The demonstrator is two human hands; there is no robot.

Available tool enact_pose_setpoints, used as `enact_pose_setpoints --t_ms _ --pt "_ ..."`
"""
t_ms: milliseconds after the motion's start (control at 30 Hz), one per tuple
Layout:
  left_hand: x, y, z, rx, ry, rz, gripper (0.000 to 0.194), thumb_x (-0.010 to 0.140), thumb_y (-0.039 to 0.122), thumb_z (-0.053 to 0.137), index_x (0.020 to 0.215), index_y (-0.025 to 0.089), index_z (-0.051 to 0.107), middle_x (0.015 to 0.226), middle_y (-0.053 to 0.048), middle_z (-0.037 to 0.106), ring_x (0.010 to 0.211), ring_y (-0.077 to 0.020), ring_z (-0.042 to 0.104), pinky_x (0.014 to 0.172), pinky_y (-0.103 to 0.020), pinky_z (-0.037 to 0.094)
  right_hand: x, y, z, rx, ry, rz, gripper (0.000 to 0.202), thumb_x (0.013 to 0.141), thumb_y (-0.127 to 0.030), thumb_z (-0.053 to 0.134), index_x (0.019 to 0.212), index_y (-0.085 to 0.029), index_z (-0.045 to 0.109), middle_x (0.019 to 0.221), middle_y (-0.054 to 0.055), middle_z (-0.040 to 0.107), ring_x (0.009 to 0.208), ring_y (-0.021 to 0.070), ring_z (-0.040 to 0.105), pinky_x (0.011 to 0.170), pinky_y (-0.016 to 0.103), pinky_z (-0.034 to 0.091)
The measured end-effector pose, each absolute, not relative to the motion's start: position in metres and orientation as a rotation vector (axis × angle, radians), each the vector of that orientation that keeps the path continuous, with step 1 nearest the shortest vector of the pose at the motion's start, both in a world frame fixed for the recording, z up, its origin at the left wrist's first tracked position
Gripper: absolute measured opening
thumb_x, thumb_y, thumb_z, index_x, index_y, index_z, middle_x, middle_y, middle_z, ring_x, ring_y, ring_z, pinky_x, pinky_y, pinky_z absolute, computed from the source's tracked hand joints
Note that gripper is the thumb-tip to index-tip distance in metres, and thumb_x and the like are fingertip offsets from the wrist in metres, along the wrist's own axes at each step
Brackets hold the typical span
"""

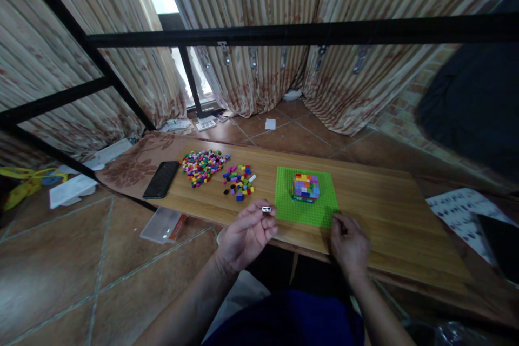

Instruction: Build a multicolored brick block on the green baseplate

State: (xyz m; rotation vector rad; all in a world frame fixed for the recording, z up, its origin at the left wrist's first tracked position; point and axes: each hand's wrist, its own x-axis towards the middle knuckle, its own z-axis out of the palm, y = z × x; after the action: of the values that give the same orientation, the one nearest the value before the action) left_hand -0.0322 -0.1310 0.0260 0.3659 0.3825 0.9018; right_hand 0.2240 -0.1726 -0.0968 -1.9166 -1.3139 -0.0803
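My left hand [249, 232] is raised above the table's near edge, its fingertips pinching a small toy brick [266, 209] whose pale underside faces me. Just right of it lies a green baseplate [304, 215], with a block built of multicoloured bricks [306, 186] standing on its upper middle. My right hand [349, 240] rests at the plate's lower right corner, fingers curled, thumb and forefinger touching that corner; whether anything is inside them is hidden. Left of the plate, a small spread of loose bricks [239, 181] lies beside a larger pile of mixed bricks [203, 166].
A black phone [161, 179] lies at the wooden table's [377, 200] left end. On the tiled floor below is a clear plastic box [162, 225]. A printed sheet [458, 216] lies at the right. Black metal bars [259, 35] cross in front of the curtains.
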Motion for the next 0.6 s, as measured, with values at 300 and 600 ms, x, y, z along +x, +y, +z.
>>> enact_pose_setpoints --t_ms 300,600 --pt "-0.034 -0.131 0.022 0.417 0.444 0.917 0.016 0.075 0.015 0.066 0.091 0.018 0.063 0.086 -0.001 0.061 0.068 -0.0061 0.058 0.071 -0.021 0.053 0.223 -0.173 -0.095 -1.933 -1.315 -0.078 0.041 0.090 -0.044 0.041 0.093 -0.014 0.069 0.086 0.011 0.069 0.074 0.0213 0.061 0.072 0.033 0.047" --pt "-0.047 -0.118 -0.011 0.760 0.883 0.934 0.020 0.072 0.028 0.070 0.086 0.014 0.065 0.073 -0.001 0.060 0.061 -0.0093 0.056 0.063 -0.023 0.047 0.223 -0.174 -0.095 -1.931 -1.336 -0.092 0.041 0.090 -0.043 0.040 0.093 -0.015 0.069 0.086 0.011 0.068 0.073 0.0208 0.059 0.069 0.032 0.046"
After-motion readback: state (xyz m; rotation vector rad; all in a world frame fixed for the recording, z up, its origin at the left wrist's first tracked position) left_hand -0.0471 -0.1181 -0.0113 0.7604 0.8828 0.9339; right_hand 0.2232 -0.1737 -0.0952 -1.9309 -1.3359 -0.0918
